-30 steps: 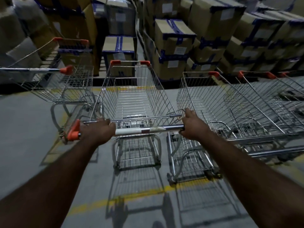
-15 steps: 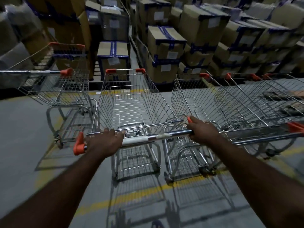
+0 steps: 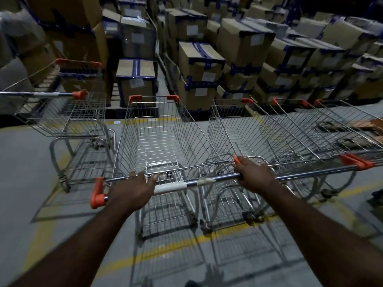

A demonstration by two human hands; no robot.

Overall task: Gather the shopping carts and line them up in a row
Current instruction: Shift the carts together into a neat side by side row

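A wire shopping cart (image 3: 165, 139) with orange corner caps stands straight ahead of me. My left hand (image 3: 132, 189) grips the left part of its chrome handle bar (image 3: 190, 183), and my right hand (image 3: 253, 176) grips the right end. Right beside it stands a second cart (image 3: 244, 133), with more carts (image 3: 323, 131) lined up further right, baskets side by side. Another cart (image 3: 68, 112) stands apart on the left, its handle pointing left.
Stacks of cardboard boxes (image 3: 244, 48) with blue tape fill the back on pallets, a narrow aisle (image 3: 163, 79) between them. Yellow lines (image 3: 165, 249) cross the grey floor. A dark shoe-like shape (image 3: 376, 195) sits at the right edge.
The cart I hold has rolled forward, drawing level with the cart on its right. Both hands have kept their grip on the handle.
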